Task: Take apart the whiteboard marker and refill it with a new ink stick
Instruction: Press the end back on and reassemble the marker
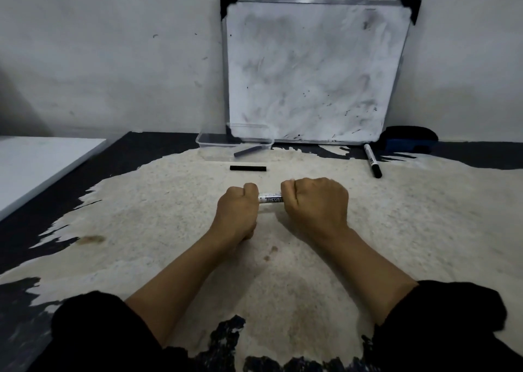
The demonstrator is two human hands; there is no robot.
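Both fists, left hand (237, 208) and right hand (317, 201), closed on marker (270, 198) mid-frame; worn table (424, 230) open around, ink stick (248, 168) just above

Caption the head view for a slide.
Both fists, left hand and right hand, grip a white whiteboard marker near a black ink stick.
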